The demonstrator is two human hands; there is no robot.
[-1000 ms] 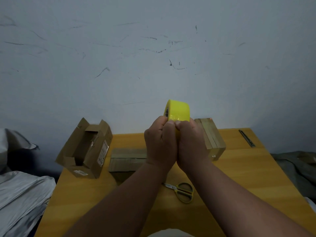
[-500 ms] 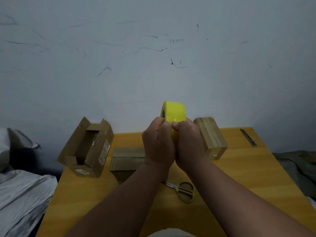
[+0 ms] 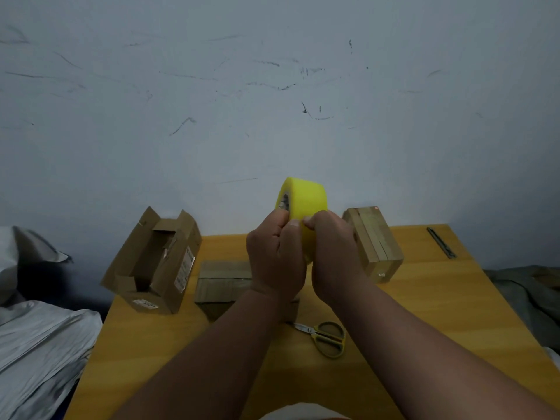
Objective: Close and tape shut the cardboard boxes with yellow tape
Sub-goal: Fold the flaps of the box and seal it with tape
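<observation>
I hold a roll of yellow tape (image 3: 306, 198) up above the wooden table (image 3: 424, 313), edge-on to me. My left hand (image 3: 277, 259) grips its left side, thumb on the band. My right hand (image 3: 335, 256) grips the right side, fingertips pressed on the band beside my left thumb. An open cardboard box (image 3: 154, 262) with raised flaps stands at the table's back left. A closed box (image 3: 222, 278) lies in the middle, partly hidden by my left arm. Another closed box (image 3: 374, 242) stands at the back right.
Yellow-handled scissors (image 3: 325, 338) lie on the table under my arms. A dark utility knife (image 3: 441, 242) rests near the back right corner. Grey plastic sheeting (image 3: 36, 338) is heaped left of the table, dark cloth (image 3: 530, 286) to the right. A scuffed wall rises behind.
The tape roll has turned slightly, so its core now shows on the left. My hands stay on it and have parted a little on the band.
</observation>
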